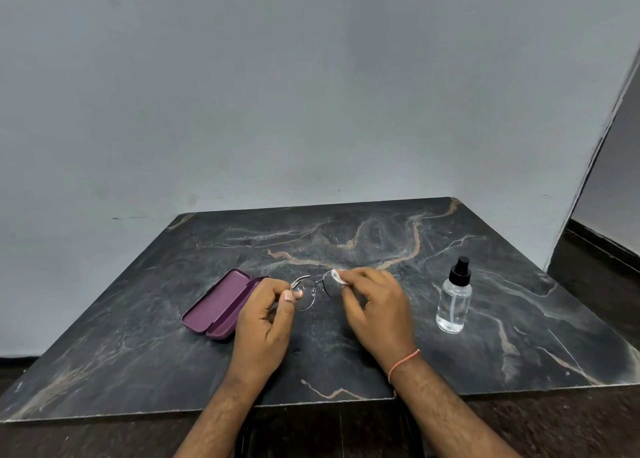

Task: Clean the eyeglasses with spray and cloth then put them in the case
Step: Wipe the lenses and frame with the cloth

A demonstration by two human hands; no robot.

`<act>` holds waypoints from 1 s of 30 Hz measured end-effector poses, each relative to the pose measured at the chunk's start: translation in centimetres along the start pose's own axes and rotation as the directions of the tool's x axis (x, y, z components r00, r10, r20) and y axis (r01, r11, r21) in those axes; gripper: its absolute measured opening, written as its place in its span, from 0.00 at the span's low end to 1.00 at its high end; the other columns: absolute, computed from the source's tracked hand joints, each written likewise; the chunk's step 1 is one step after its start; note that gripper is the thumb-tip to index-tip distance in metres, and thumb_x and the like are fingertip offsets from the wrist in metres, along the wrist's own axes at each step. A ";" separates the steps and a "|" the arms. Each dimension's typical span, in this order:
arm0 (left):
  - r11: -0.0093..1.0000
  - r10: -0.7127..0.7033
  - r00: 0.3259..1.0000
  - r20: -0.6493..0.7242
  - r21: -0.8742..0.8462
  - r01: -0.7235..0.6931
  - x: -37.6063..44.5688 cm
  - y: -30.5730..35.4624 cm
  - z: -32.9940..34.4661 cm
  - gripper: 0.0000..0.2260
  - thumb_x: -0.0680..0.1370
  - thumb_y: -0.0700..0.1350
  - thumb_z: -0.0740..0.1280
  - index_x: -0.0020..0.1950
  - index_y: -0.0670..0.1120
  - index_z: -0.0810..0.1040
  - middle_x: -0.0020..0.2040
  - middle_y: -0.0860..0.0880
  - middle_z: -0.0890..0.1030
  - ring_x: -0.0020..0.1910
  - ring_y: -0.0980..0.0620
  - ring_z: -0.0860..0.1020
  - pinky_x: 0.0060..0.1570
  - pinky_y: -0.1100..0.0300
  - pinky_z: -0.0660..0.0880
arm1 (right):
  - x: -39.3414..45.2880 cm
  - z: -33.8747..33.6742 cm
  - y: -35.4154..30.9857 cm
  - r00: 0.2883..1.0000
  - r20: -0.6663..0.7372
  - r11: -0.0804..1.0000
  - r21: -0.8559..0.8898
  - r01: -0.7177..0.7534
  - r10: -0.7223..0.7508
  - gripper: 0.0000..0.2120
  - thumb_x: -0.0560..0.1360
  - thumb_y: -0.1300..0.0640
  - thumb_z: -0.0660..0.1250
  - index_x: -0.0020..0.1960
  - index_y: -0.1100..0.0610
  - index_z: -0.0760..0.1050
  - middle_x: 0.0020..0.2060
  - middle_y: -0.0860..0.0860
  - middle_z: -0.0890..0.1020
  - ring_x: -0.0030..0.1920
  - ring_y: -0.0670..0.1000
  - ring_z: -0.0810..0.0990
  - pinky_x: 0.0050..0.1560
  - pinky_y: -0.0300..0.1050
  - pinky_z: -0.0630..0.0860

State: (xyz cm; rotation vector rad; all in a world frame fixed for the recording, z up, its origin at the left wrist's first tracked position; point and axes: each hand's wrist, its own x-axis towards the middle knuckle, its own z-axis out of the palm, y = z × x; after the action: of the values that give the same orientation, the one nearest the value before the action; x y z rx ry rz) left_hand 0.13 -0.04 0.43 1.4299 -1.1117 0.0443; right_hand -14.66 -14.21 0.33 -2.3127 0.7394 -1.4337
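Thin metal-framed eyeglasses [306, 293] are held just above the dark marble table [346, 242]. My left hand [266, 319] pinches the frame at its left end, thumb against the left lens rim. My right hand [375, 305] pinches a small white cloth [336, 278] around the right lens; most of the cloth is hidden under the fingers. A purple glasses case [221, 303] lies open to the left of my left hand, with nothing inside. A clear spray bottle [455, 298] with a black pump top stands upright to the right of my right hand.
The table's back edge meets a grey wall. Its front edge runs near my forearms, with dark floor below. A wall corner and an opening lie at the far right.
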 end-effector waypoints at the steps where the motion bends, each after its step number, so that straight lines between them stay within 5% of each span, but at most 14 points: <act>1: 1.000 -0.003 1.000 -0.005 -0.002 0.003 0.0 0.0 0.0 0.09 0.85 0.56 0.61 0.50 0.57 0.79 0.46 0.50 0.84 0.45 0.43 0.83 0.46 0.36 0.79 | 0.0 0.0 0.0 1.000 -0.011 1.000 -0.008 -0.021 0.021 0.11 0.76 0.59 0.75 0.55 0.47 0.89 0.47 0.40 0.86 0.48 0.45 0.81 0.49 0.37 0.76; 7: 1.000 -0.001 1.000 0.013 0.011 0.000 0.0 -0.1 0.0 0.10 0.85 0.56 0.62 0.49 0.56 0.80 0.47 0.50 0.84 0.45 0.46 0.83 0.46 0.38 0.79 | -0.2 -0.2 -0.8 0.997 0.026 0.994 0.089 0.066 -0.068 0.10 0.76 0.56 0.71 0.53 0.47 0.89 0.47 0.39 0.87 0.49 0.45 0.82 0.51 0.37 0.78; 11: 1.000 0.011 1.000 0.025 0.008 -0.011 0.0 0.2 0.0 0.10 0.85 0.55 0.62 0.49 0.55 0.80 0.47 0.51 0.84 0.47 0.47 0.84 0.47 0.42 0.79 | 0.1 -0.1 -0.1 1.000 0.001 0.999 0.027 -0.030 0.030 0.10 0.78 0.58 0.75 0.57 0.46 0.89 0.48 0.38 0.86 0.49 0.44 0.81 0.50 0.32 0.74; 15: 1.000 0.004 1.000 0.029 0.006 -0.004 0.1 0.3 -0.1 0.09 0.85 0.55 0.61 0.49 0.58 0.79 0.47 0.51 0.85 0.48 0.47 0.84 0.48 0.45 0.79 | 0.1 -0.1 -0.1 0.994 -0.025 0.994 0.029 -0.110 0.110 0.09 0.73 0.58 0.75 0.49 0.47 0.89 0.44 0.40 0.87 0.47 0.45 0.83 0.51 0.26 0.71; 19: 1.000 -0.008 1.000 0.016 0.010 0.007 0.2 0.4 -0.2 0.09 0.85 0.55 0.61 0.49 0.58 0.79 0.46 0.51 0.84 0.47 0.47 0.83 0.48 0.44 0.79 | 0.0 -0.1 -0.4 0.996 0.026 0.986 0.138 -0.091 0.088 0.08 0.75 0.54 0.75 0.51 0.45 0.90 0.44 0.38 0.88 0.49 0.43 0.84 0.51 0.38 0.79; 25: 1.000 -0.030 0.997 0.074 0.008 0.030 0.2 -0.3 0.0 0.11 0.85 0.57 0.62 0.50 0.55 0.80 0.46 0.49 0.83 0.47 0.43 0.84 0.47 0.34 0.82 | 0.1 -1.9 -0.6 0.968 -0.050 0.871 0.450 -0.198 0.246 0.12 0.77 0.64 0.79 0.55 0.48 0.90 0.46 0.44 0.88 0.46 0.50 0.86 0.47 0.48 0.82; 30: 0.997 -0.037 0.981 0.192 0.076 0.023 0.1 0.1 0.0 0.11 0.84 0.56 0.60 0.51 0.54 0.79 0.46 0.51 0.82 0.47 0.46 0.83 0.48 0.42 0.83 | -0.8 -3.8 -0.9 0.944 -0.004 0.772 0.577 -0.268 0.330 0.13 0.77 0.64 0.78 0.55 0.47 0.90 0.48 0.46 0.89 0.47 0.52 0.87 0.50 0.41 0.82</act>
State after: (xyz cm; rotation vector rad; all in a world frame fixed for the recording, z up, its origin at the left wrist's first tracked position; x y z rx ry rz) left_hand 0.11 -0.07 0.58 1.5409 -1.2575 -0.0774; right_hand -18.11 -13.06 1.93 -1.5901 0.5685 -1.3940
